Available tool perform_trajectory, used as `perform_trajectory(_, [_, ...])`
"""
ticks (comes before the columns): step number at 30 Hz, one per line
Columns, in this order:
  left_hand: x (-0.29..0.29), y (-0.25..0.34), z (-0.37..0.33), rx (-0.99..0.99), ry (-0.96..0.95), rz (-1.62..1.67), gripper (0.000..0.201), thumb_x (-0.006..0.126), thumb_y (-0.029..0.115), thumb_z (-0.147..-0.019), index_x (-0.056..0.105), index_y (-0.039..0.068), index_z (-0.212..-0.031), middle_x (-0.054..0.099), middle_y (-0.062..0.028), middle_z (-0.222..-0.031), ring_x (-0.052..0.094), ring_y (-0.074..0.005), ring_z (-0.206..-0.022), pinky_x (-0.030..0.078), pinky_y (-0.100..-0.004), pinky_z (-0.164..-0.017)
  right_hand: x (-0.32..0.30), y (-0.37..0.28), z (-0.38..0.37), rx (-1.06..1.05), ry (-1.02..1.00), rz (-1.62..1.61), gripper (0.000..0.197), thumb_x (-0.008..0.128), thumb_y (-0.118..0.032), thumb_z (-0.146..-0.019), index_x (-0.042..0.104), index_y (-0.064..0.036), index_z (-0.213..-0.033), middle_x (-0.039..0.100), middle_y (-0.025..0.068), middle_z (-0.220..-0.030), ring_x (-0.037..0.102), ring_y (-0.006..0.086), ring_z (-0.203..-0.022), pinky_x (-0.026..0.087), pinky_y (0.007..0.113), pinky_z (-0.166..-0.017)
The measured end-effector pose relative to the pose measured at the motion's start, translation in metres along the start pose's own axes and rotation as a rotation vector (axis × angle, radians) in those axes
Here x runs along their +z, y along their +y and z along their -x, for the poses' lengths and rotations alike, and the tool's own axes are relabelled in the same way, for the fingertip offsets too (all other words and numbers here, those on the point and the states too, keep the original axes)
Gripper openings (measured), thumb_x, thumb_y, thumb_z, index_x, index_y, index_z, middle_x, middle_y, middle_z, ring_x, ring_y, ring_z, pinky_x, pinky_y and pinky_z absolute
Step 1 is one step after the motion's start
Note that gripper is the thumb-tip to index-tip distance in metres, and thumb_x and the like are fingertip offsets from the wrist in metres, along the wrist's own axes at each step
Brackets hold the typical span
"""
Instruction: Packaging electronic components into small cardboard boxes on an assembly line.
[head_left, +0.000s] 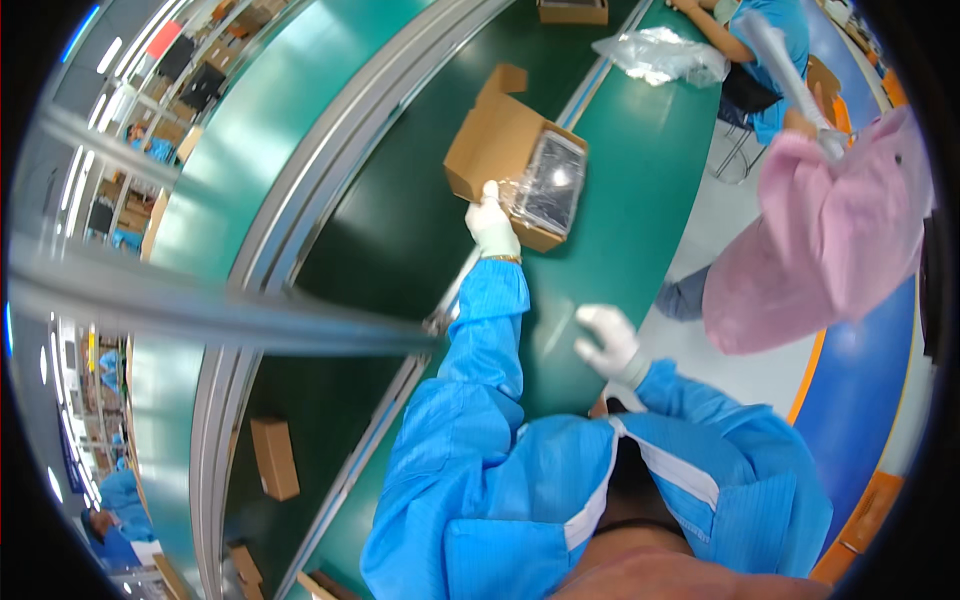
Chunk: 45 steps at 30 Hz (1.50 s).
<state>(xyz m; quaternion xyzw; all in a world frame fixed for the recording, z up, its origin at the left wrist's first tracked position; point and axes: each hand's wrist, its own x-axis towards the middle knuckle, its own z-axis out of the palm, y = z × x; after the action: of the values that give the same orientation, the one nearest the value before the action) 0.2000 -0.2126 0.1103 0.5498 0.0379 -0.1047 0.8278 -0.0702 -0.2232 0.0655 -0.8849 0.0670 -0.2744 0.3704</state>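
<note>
Grip of the gloved left hand [493,228] is closed on the near edge of an open cardboard box [490,150]; the gloved right hand [612,343] hangs apart from it, fingers loosely curled. Before me runs a long dark green belt [375,200], with the lighter green desk [645,180] to its right. Box and flap lie across the rail [384,415] between them, its lid folded back leftward. Farther along the desk sits crumpled clear plastic [665,57]. Inside the box rests a flat dark panel [550,185], partly wrapped in clear film.
</note>
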Motion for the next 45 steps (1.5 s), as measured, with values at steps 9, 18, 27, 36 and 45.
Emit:
perform_trajectory(9, [-0.276,0.059,0.199,-0.22,-0.11,-0.125,0.039,0.059,0.031,-0.093,0.062,-0.004,-0.109,0.066,-0.0116,-0.099,0.062,-0.0188,-0.084,0.05,-0.0339,-0.074,0.049,-0.192,0.015,-0.304,-0.227,0.149,0.063,0.081,-0.042,-0.057,0.059,-0.0056,-0.104,0.057,0.013,-0.105,0.052,0.0334,-0.106,0.036,0.047,-0.1])
perform_trajectory(18, [-0.459,0.122,0.217,-0.298,-0.005,-0.082,0.05,0.058,0.045,-0.092,0.06,0.004,-0.121,0.063,-0.0058,-0.115,0.059,-0.0171,-0.098,0.047,-0.0307,-0.083,0.143,-0.255,0.056,0.145,-0.518,-0.893,0.017,0.064,-0.015,-0.087,0.061,-0.0003,-0.096,0.066,0.0104,-0.1,0.062,0.0202,-0.094,0.047,0.032,-0.087])
perform_trajectory(27, [-0.429,0.16,0.345,0.026,-0.028,-0.287,0.074,0.08,0.015,-0.073,0.041,0.002,-0.135,0.057,-0.0145,-0.119,0.054,-0.0215,-0.112,0.045,-0.0319,-0.094,0.102,-0.27,0.053,0.428,-0.486,-1.461,0.014,0.062,-0.013,-0.09,0.058,-0.0037,-0.1,0.064,0.0112,-0.104,0.062,0.0243,-0.102,0.046,0.041,-0.098])
perform_trajectory(36, [-0.384,0.149,0.331,0.05,0.021,-0.111,0.05,0.065,0.014,-0.089,0.048,-0.006,-0.132,0.055,-0.0137,-0.131,0.053,-0.0186,-0.117,0.042,-0.0292,-0.101,0.077,-0.266,0.051,0.028,-0.775,-0.646,0.084,0.08,-0.025,-0.068,0.038,-0.0061,-0.138,0.053,0.0194,-0.128,0.05,0.0316,-0.123,0.039,0.04,-0.106])
perform_trajectory(45, [-0.348,0.179,0.342,0.173,-0.23,0.179,0.049,0.054,0.021,-0.096,0.044,-0.006,-0.135,0.05,-0.0139,-0.136,0.05,-0.0218,-0.123,0.038,-0.0328,-0.105,0.12,-0.288,0.053,-0.378,-0.491,0.018,0.108,0.08,-0.03,-0.064,0.018,0.0,-0.147,0.051,0.0225,-0.123,0.053,0.0369,-0.113,0.041,0.041,-0.101])
